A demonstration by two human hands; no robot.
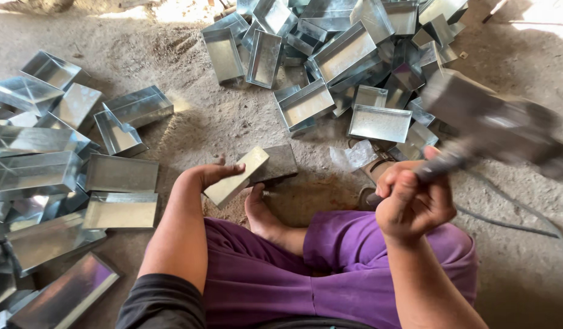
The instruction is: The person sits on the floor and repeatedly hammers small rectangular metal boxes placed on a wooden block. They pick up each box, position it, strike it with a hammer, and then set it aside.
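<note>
Dusty, packed-earth floor (233, 119) fills the view, with a person sitting cross-legged on it in purple trousers (293, 274), one bare foot (260, 213) tucked forward. At the centre, just ahead of that foot, a folded metal tray (236, 176) rests tilted on a dark flat block (278, 163). The left hand (211, 173) steadies the tray from the near side, fingers pressed together along its edge with the thumb up over the top. The right hand (409, 204) is raised at the right, fingers curled tight round the handle of a hammer (495, 125), whose heavy head is blurred with motion above the ground.

The likeliest trouble is a blow landing off the block: the left fingers lie right against the tray, and the foot sits just beside it, so a glancing or misjudged swing could catch either. The tray is only propped, not clamped, and could skid on impact. Its cut sheet edges also look sharp against bare skin.

Open room is scarce. A heap of shiny trays (342, 55) crowds the far side, and a second spread of trays (56, 158) hems in the left. A thin cable (513, 224) trails across the bare ground at the right, where most free space lies.
</note>
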